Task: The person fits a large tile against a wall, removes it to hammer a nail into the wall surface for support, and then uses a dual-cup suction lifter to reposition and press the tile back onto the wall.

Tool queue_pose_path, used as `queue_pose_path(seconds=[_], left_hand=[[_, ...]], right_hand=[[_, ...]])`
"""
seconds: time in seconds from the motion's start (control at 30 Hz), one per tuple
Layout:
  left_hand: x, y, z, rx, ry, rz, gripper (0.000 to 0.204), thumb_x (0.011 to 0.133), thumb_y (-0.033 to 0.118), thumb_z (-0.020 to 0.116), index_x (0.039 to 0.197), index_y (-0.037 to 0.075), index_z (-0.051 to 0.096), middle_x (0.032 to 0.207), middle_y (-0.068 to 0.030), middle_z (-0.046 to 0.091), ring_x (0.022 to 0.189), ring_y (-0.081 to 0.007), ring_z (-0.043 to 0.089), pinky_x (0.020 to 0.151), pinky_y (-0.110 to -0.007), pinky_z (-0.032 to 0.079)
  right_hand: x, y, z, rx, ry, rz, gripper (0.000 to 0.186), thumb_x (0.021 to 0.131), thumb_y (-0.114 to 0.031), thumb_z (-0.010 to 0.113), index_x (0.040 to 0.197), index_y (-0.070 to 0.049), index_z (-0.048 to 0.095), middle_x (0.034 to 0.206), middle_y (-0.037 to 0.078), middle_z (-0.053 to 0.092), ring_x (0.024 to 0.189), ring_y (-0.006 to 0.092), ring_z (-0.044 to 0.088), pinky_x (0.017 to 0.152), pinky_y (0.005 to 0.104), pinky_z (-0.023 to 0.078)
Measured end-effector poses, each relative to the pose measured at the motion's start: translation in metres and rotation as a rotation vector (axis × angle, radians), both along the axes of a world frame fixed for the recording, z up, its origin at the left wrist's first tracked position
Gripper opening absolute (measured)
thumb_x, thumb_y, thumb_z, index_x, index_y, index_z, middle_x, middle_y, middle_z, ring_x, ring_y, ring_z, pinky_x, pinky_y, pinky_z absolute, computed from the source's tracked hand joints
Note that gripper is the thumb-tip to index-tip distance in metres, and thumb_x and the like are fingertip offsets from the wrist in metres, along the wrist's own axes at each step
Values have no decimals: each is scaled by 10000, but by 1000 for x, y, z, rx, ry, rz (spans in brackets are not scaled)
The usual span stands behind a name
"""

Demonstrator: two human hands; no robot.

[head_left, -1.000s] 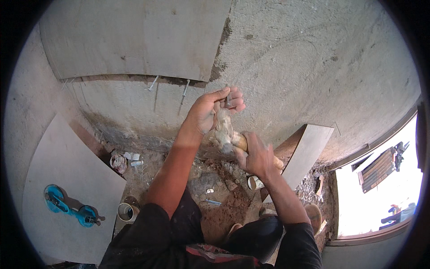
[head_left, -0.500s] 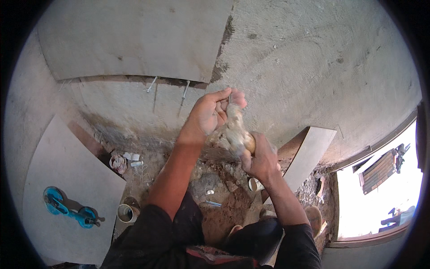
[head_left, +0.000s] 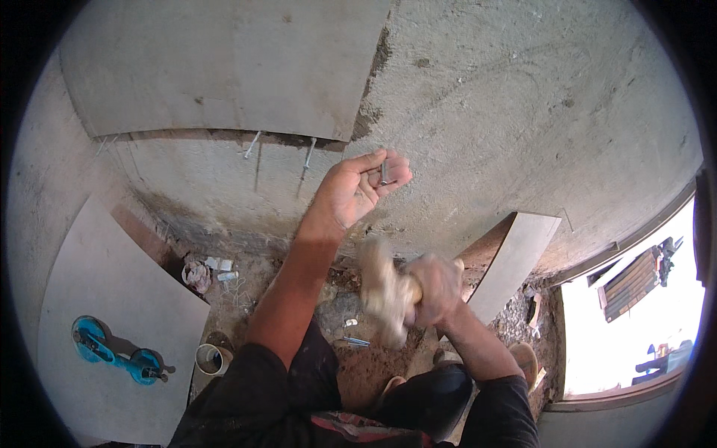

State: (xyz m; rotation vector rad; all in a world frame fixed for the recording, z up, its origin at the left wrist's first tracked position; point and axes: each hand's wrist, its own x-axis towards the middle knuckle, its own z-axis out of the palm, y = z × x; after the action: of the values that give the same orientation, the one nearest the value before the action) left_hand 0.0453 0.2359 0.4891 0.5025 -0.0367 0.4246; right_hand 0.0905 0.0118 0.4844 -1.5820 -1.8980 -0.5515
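Observation:
My left hand (head_left: 361,183) is raised against the rough plaster wall, pinching a metal nail (head_left: 385,172) between thumb and fingers, its head end towards me. Lower and to the right, my right hand (head_left: 435,290), smeared by motion, is closed round the handle of a mallet. Its pale, dirty head (head_left: 386,291) is blurred and stands apart from the nail. Up to the left, a large grey tile (head_left: 224,67) lies against the wall. Two nails, a left one (head_left: 252,145) and a right one (head_left: 309,154), stick out of the wall at its lower edge.
A loose grey tile (head_left: 112,299) on the left carries a blue double suction lifter (head_left: 119,357). Beside it stands a small bucket (head_left: 212,360). Another tile (head_left: 515,257) leans on the wall at right, near a bright opening (head_left: 635,328). Rubble and a pen-like blue item (head_left: 356,341) lie below.
My right hand has swung the mallet down and back from the nail, towards me. My left hand keeps nearly the same place, with the nail now plainly visible.

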Motion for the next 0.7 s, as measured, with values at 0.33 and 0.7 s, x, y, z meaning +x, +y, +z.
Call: queue_pose_path(seconds=[0.33,0.7], left_hand=[[2,6,-2,8,-69,-71,167,974,97,536,1020,-48,603,914,-136,690,898,-227,694,1027,-437,493],[2,0,0,18,18,22,223,969,129,553,1084,-62,572,1011,-172,668,966,-260,670,966,-430,519]], right_hand=[[2,3,1,25,-54,-103,402,827,-348,707,1051,-47,560,864,141,648,713,329,665,556,415,517],[2,8,-6,37,-29,-155,405,821,-403,703,1031,-73,595,845,117,648,726,268,680,568,387,531]])
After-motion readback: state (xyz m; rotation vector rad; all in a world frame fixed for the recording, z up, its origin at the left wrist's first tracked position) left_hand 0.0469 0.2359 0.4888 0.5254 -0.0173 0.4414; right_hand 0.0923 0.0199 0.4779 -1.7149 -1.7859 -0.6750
